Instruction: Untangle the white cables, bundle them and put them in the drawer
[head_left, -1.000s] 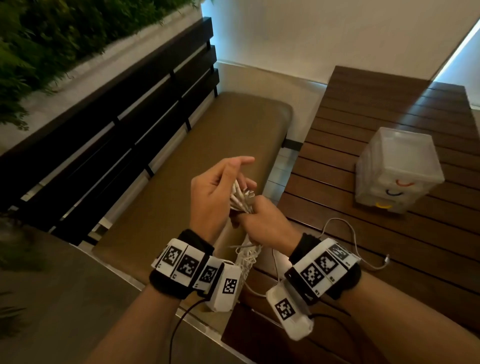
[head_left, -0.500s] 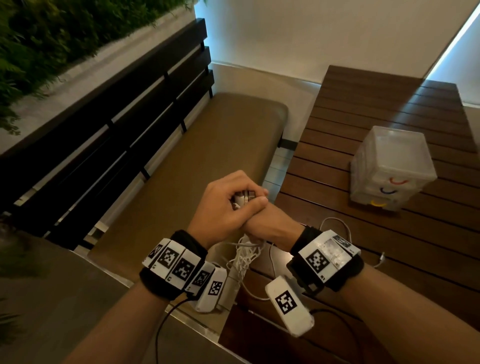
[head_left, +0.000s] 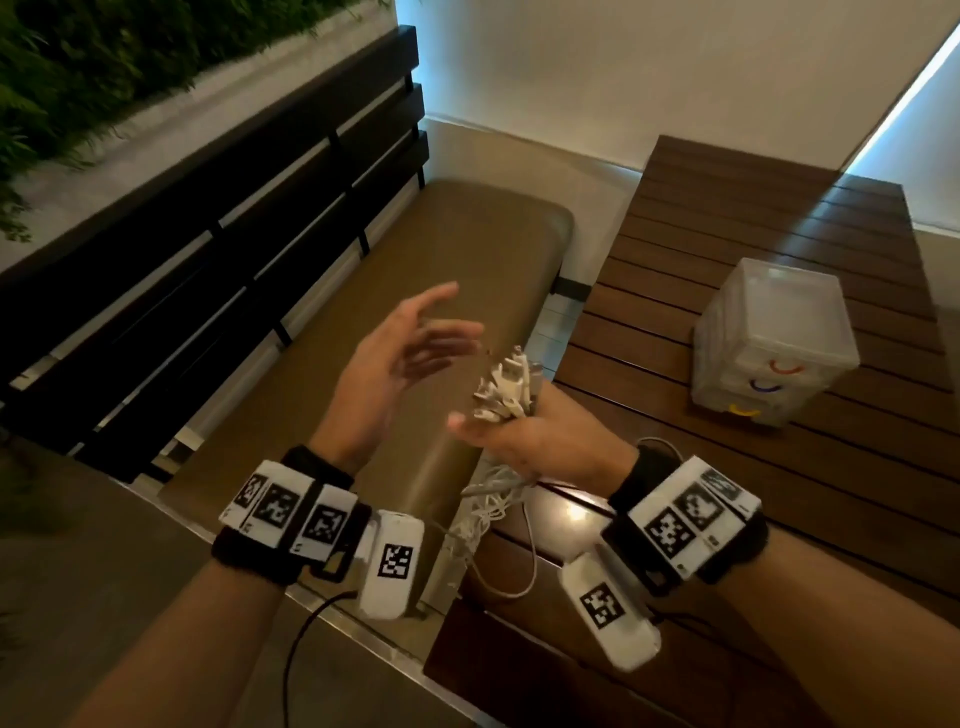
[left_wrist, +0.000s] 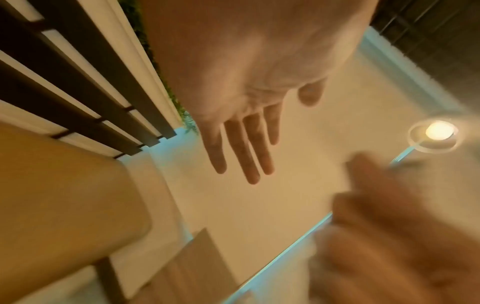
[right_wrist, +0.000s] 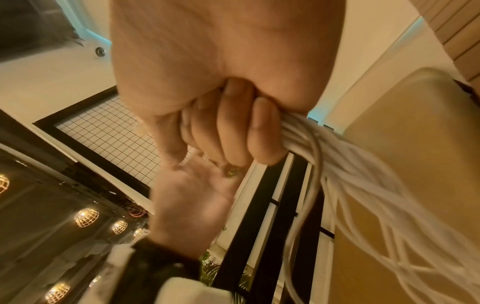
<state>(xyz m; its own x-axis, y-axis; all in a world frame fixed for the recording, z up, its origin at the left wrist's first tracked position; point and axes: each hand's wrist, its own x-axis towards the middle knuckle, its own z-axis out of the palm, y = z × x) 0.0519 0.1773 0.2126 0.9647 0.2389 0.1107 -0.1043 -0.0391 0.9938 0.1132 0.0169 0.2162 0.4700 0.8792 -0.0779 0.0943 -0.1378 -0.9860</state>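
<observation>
Bunch of thin white cables (head_left: 506, 387) held upright above the bench edge, connector ends gathered, tails hanging tangled. Judged partly bundled; translucent plastic drawer unit (head_left: 774, 340) on the table looks closed. Right hand (head_left: 540, 441) fisted round cables. Left hand (head_left: 395, 364) fingers spread, empty, just beside.

head view looks down from above; wrist views close, facing upward; all share left hand (head_left: 400, 358).

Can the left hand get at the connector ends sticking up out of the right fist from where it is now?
Probably yes. The left hand is open, empty and just beside the connector ends above the right hand, with nothing between them.
</observation>
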